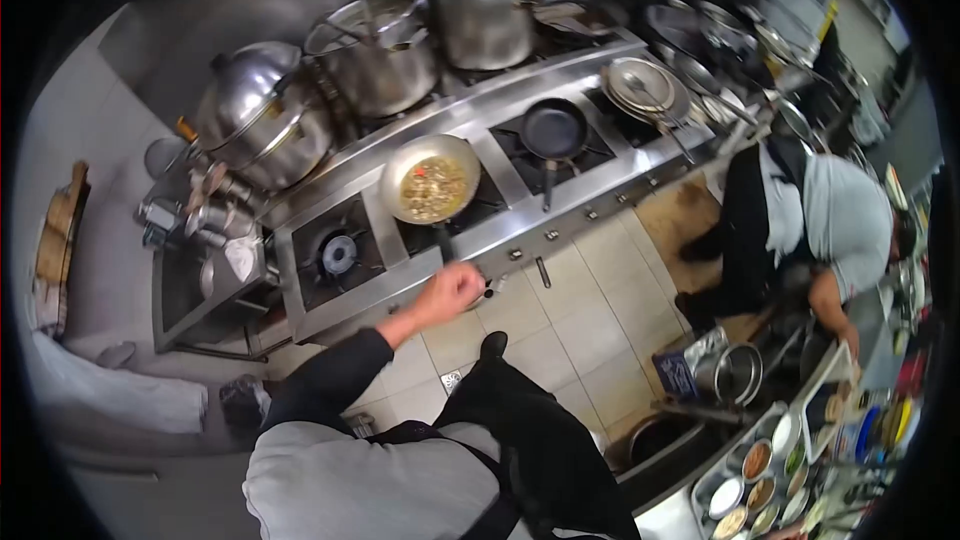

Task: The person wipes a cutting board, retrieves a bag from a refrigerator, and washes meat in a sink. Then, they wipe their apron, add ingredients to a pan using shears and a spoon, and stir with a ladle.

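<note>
My left hand [452, 292] is closed around the end of a frying pan's dark handle, at the front edge of the stove. The frying pan [397, 172] has a light metal rim and sits over a burner. In it lie chopped brown pieces [433, 190] in a yellowish liquid, with a small red bit among them. To its right a smaller black frying pan [554, 128] rests on another burner, its handle pointing toward me. My right hand is out of view.
Large steel pots [480, 25] line the back of the stove [375, 285]. Stacked plates [640, 85] stand at its right end. A bare burner [340, 254] is at the left. A co-worker [845, 210] bends over at the right, near a tray of filled containers [757, 460].
</note>
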Tool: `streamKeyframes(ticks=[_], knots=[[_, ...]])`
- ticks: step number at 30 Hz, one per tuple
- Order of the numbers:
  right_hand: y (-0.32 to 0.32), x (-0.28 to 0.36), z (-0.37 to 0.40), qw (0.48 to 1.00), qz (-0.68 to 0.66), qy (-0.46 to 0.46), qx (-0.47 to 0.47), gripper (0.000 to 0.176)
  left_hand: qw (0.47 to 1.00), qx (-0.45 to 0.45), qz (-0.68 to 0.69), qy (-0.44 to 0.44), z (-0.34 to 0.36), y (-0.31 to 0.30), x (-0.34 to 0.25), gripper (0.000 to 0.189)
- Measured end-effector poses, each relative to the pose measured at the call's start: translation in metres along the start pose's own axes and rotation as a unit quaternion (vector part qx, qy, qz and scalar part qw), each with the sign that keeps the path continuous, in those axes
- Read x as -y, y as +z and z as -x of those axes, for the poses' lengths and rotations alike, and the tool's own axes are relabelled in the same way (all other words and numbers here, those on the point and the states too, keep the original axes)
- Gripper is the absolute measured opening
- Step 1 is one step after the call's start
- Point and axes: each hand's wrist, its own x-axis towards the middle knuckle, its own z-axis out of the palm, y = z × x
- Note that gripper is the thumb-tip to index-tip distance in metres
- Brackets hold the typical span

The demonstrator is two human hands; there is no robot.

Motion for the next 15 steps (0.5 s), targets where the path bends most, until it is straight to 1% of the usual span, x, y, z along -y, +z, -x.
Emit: streamKeyframes(ticks=[1, 2, 3, 4, 5, 6, 8, 10, 12, 13, 14, 15], knots=[[0.019, 0.033, -0.002, 0.996, -0.066, 0.019, 0.059, 0.04, 0.998, -0.047, -0.024, 0.017, -0.036, -0.027, 0.011, 0.012], [0.031, 0.064, 0.006, 0.985, -0.128, 0.035, 0.111, 0.042, 0.993, -0.098, -0.064, 0.02, -0.068, -0.06, 0.008, 0.015], [0.067, 0.069, 0.017, 0.966, -0.2, -0.016, 0.16, 0.029, 0.984, -0.171, -0.048, -0.005, -0.1, -0.089, 0.005, 0.033], [0.107, 0.077, 0.031, 0.938, -0.271, -0.066, 0.205, 0.019, 0.974, -0.222, -0.031, -0.036, -0.138, -0.121, 0.027, 0.036], [0.107, 0.135, 0.041, 0.915, -0.284, -0.061, 0.28, 0.014, 0.964, -0.26, -0.045, -0.011, -0.17, -0.155, 0.033, 0.032], [0.103, 0.197, 0.054, 0.886, -0.294, -0.056, 0.354, 0.012, 0.953, -0.298, -0.06, 0.015, -0.201, -0.189, 0.039, 0.028], [0.129, 0.243, 0.101, 0.826, -0.33, -0.039, 0.455, 0.019, 0.905, -0.416, -0.088, 0.032, -0.259, -0.252, 0.052, 0.021], [0.146, 0.283, 0.154, 0.779, -0.349, -0.022, 0.521, 0.008, 0.862, -0.461, -0.205, 0.056, -0.312, -0.311, 0.069, 0.02], [0.156, 0.306, 0.2, 0.737, -0.337, -0.03, 0.584, 0.011, 0.857, -0.439, -0.267, 0.028, -0.351, -0.352, 0.068, 0.024], [0.153, 0.321, 0.214, 0.722, -0.342, -0.031, 0.601, 0.011, 0.869, -0.418, -0.257, -0.064, -0.364, -0.362, 0.05, 0.03], [0.149, 0.33, 0.225, 0.71, -0.341, -0.026, 0.616, 0.011, 0.814, -0.472, -0.331, -0.073, -0.383, -0.371, 0.057, 0.033], [0.151, 0.332, 0.238, 0.709, -0.334, -0.026, 0.621, 0.012, 0.838, -0.415, -0.33, -0.125, -0.386, -0.38, 0.047, 0.036]])
